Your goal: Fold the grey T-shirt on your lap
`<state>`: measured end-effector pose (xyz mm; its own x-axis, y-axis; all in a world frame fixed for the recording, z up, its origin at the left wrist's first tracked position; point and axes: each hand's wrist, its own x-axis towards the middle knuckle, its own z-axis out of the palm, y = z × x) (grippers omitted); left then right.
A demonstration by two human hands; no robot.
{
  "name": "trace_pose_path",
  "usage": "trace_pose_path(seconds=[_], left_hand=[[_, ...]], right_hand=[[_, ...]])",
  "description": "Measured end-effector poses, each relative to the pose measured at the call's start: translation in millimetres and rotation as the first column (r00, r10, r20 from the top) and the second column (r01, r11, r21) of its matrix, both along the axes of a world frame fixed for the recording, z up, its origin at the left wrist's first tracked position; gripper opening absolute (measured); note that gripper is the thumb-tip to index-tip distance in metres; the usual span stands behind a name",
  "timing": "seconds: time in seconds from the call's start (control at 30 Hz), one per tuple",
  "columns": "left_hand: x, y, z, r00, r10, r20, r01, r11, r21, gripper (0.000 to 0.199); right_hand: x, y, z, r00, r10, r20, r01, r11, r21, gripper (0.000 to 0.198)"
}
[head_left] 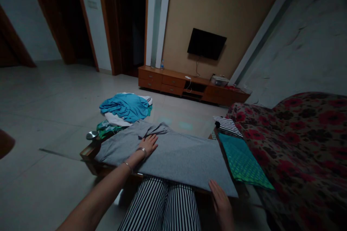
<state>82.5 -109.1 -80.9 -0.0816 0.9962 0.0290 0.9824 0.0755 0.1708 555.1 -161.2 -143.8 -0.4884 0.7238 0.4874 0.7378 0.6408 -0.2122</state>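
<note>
A grey T-shirt lies stretched lengthwise over a low table in front of my knees, its collar end to the left and its hem to the right. My left hand, with bangles at the wrist, rests flat on the shirt near the collar, fingers spread. Close to the hem, my right hand touches the near edge of the shirt with its fingers stretched out. Small wrinkles show around the collar; the rest of the cloth looks fairly smooth.
A heap of clothes, mostly blue, sits beyond the table's left end. On the right lie a folded teal-green garment and a striped cloth, beside a flower-patterned sofa. A wooden TV cabinet stands along the far wall.
</note>
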Motion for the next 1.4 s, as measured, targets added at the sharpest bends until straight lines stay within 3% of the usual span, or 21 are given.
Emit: trace_pose_path(seconds=[0.13,0.27,0.47,0.6,0.7,0.8,0.87,0.97,1.07,1.17,1.27,1.33,1.4], left_hand=[[-13.6,2.1,-0.4,1.0,0.022,-0.007,-0.022,1.0,-0.001,0.054],[-10.2,-2.4,-6.3,1.0,-0.01,-0.02,0.011,1.0,0.028,0.054],[-7.7,-7.1,-2.2,0.999,0.029,-0.035,-0.029,1.0,0.005,0.055],[2.2,-4.2,11.0,0.996,0.051,-0.077,-0.054,0.998,-0.041,0.051],[28.4,5.0,18.8,0.995,-0.022,-0.098,0.025,0.999,0.034,0.044],[63.9,22.8,18.2,0.99,-0.127,-0.064,0.132,0.988,0.078,0.044],[80.9,38.4,12.2,0.987,-0.157,-0.042,0.159,0.986,0.04,0.045],[84.2,61.8,0.3,0.989,-0.143,-0.042,0.143,0.99,-0.006,0.05],[70.1,78.9,-5.2,0.992,-0.106,-0.066,0.108,0.994,0.027,0.055],[65.8,87.6,-0.7,0.994,-0.067,-0.084,0.069,0.997,0.023,0.055],[86.7,88.7,4.5,0.996,0.003,-0.094,-0.004,1.0,-0.009,0.053],[109.1,85.8,3.0,0.995,-0.056,-0.087,0.057,0.998,0.008,0.052],[128.5,81.5,-1.7,0.979,-0.194,-0.067,0.196,0.98,0.023,0.052]], right_hand=[[13.0,1.9,18.7,0.997,-0.023,-0.069,0.02,0.999,-0.045,0.036],[24.0,6.0,39.2,0.998,0.06,0.025,-0.055,0.986,-0.16,0.028],[35.0,-2.7,32.8,1.0,0.0,0.006,0.001,0.987,-0.158,0.025],[25.0,-15.5,49.9,0.999,0.03,0.042,-0.013,0.936,-0.351,0.016],[10.9,3.3,79.3,0.997,0.053,0.048,-0.027,0.899,-0.437,0.014],[-11.7,54.2,95.4,0.997,-0.071,0.033,0.078,0.926,-0.368,0.028],[-28.2,96.3,90.6,0.98,-0.187,0.063,0.198,0.935,-0.296,0.034],[-42.9,150.6,66.8,0.939,-0.319,0.133,0.34,0.921,-0.19,0.04],[-38.7,182.3,46.1,0.924,-0.34,0.173,0.361,0.926,-0.11,0.043],[-35.5,192.6,44.7,0.913,-0.354,0.203,0.381,0.918,-0.111,0.044],[-63.6,183.9,52.5,0.883,-0.417,0.215,0.448,0.885,-0.124,0.045],[-97.8,171.3,53.3,0.916,-0.347,0.203,0.375,0.92,-0.117,0.046],[-127.5,160.2,49.1,0.959,-0.211,0.191,0.238,0.963,-0.13,0.046]])
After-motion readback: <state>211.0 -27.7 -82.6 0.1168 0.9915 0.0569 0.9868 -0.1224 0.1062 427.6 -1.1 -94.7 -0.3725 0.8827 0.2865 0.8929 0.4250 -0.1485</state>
